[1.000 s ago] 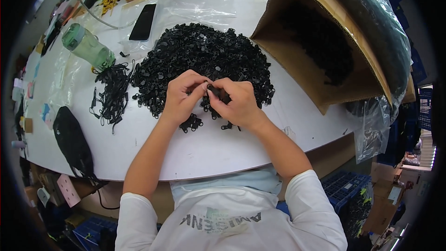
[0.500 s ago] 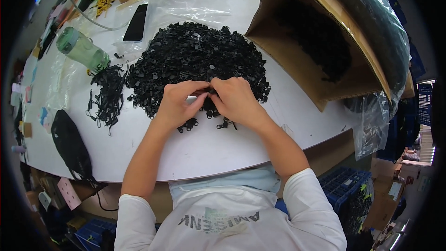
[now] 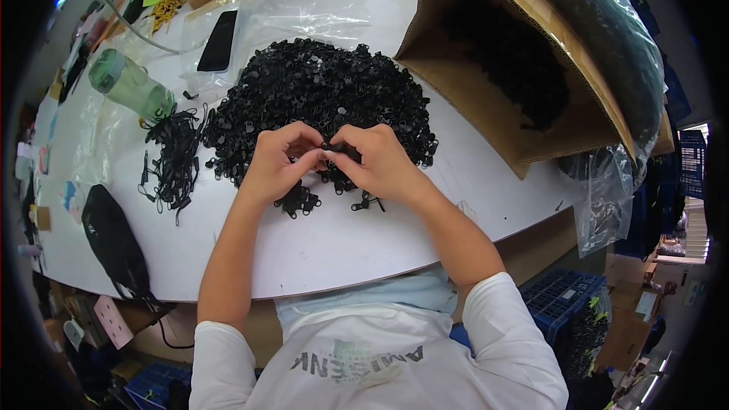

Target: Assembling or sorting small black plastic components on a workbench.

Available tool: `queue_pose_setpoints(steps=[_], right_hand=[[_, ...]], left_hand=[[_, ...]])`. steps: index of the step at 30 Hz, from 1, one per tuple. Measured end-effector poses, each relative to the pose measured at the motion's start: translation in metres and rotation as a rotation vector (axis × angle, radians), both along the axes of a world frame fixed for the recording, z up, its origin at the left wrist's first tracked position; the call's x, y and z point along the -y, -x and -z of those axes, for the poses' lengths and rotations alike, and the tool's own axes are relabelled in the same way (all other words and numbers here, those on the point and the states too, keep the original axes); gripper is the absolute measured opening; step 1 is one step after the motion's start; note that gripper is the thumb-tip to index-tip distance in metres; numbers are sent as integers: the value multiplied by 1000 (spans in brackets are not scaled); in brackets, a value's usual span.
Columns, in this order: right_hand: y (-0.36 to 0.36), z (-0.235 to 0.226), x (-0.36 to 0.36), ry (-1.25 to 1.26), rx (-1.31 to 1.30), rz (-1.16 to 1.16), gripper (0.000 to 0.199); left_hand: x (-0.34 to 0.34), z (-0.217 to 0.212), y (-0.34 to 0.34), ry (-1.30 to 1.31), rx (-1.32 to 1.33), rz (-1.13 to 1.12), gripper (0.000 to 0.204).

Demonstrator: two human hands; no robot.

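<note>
My left hand and my right hand meet at the near edge of a wide heap of small black zipper pulls. Both are closed in a pinch, fingertips nearly touching. Between them is a small black piece, apparently a zipper pull, mostly covered by the fingers. A few stray pulls lie just below my left hand. Below my right hand is another small cluster of black pieces. Left of the heap, black cord loops lie in a tangled bunch.
A tilted cardboard box with black pieces inside opens toward me at the right of the white table. To the left are a green bottle, a phone and a black pouch. Clear plastic lies behind the heap.
Both hands have shifted slightly left, still pinched together. More of the black piece shows by the right fingers. The whole view has shifted a little.
</note>
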State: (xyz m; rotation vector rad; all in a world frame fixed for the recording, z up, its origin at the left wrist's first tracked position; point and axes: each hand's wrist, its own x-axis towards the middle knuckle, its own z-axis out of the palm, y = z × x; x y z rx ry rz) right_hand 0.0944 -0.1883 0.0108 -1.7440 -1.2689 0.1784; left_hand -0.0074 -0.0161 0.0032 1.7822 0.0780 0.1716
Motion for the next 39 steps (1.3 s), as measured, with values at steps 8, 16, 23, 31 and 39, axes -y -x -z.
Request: queue_pose_setpoints(steps=[8, 16, 23, 31, 39], right_hand=[[3, 1, -1, -11, 30, 3, 10], [2, 3, 0, 128, 98, 56, 15], [3, 5, 0, 239, 176, 112, 15], [8, 2, -2, 162, 123, 150, 16], [6, -5, 5, 135, 13, 127, 17]], left_hand=[[0, -2, 0, 16, 64, 1, 8], [6, 4, 0, -396, 245, -47, 15], [18, -4, -3, -507, 395, -70, 16], [19, -4, 0, 308, 74, -184, 7], [35, -4, 0, -54, 331, -80, 10]])
